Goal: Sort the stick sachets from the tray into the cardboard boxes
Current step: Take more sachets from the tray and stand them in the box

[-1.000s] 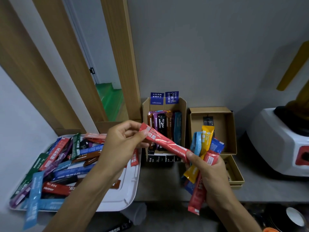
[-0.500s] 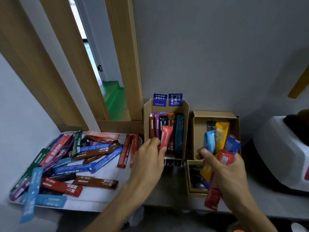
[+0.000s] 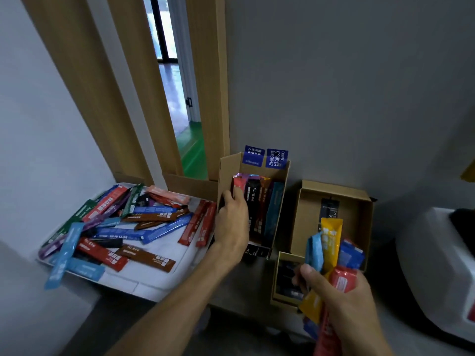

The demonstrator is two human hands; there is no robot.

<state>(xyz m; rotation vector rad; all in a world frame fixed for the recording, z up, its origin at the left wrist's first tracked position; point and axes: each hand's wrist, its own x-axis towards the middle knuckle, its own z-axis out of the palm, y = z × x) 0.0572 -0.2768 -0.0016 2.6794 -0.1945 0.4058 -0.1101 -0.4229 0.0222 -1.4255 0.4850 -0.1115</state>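
Left hand (image 3: 232,222) reaching into the tall cardboard box (image 3: 226,173), fingers closed on a red sachet (image 3: 237,185) at the box's left wall, beside sachets standing upright. Right hand (image 3: 341,299) gripping a fan of blue, yellow and red sachets (image 3: 331,242) in front of the shallow open box (image 3: 359,217). White tray (image 3: 154,286) at the grey worktop's (image 3: 244,286) left end, strewn with loose stick sachets (image 3: 151,222). Grey wall (image 3: 359,86) behind; wooden door frame (image 3: 205,86) and green floor (image 3: 192,155) at the left.

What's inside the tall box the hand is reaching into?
The tall box holds upright sachets: red, purple, black, brown, blue. The left hand covers the lower left ones; the bottom is hidden.
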